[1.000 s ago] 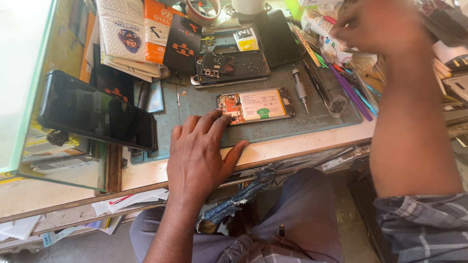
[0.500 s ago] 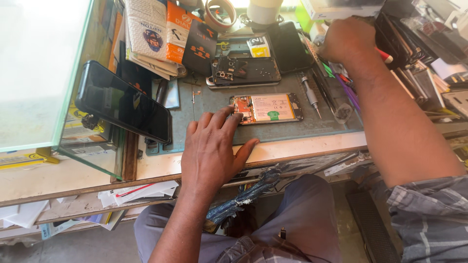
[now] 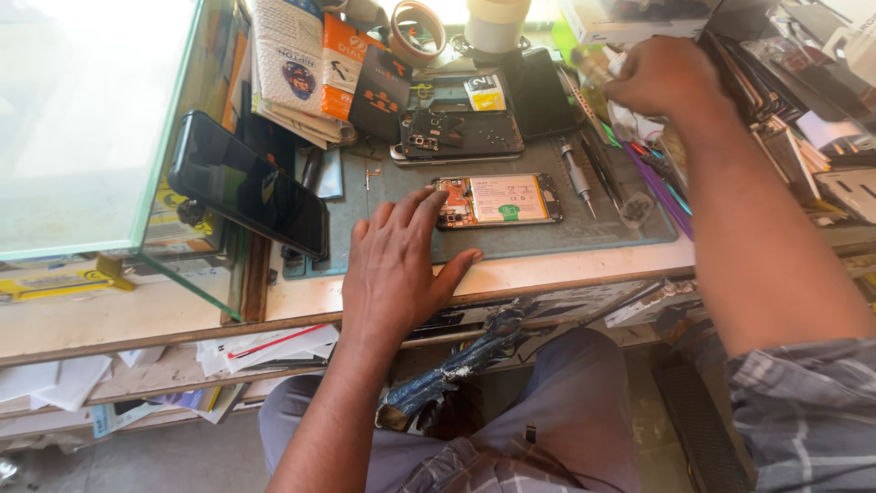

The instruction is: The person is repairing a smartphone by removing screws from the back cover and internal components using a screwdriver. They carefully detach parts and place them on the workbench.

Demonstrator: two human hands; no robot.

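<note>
Fingers (image 3: 415, 212) of my left hand (image 3: 394, 274) lie spread and flat on the grey work mat (image 3: 584, 239), gripping nothing; the fingertips reach the left end of the opened phone (image 3: 497, 201), touching or just short of its exposed circuit board, I cannot tell which. That phone lies with its long axis running left to right, back cover off, a pale battery filling its middle, and it sits just far and right of my left hand, so this hand is clearly the nearer one to it. My right hand (image 3: 664, 80) is well away at the far right, curled over a cluster of tools beside the mat; whether it pinches something there I cannot tell, as the fingers are hidden under the knuckles. Between the two hands a small screwdriver (image 3: 577, 176) lies on the mat, just right of the opened phone. Farther off rests a dark back cover (image 3: 458, 135) with its camera cut-out, and beyond it a dark phone (image 3: 538, 89) face up. To the left, a black handset (image 3: 246, 183) leans against the glass case (image 3: 100, 137), near orange and white packets (image 3: 319, 64). A tape roll (image 3: 417, 32) sits at the far edge.
</note>
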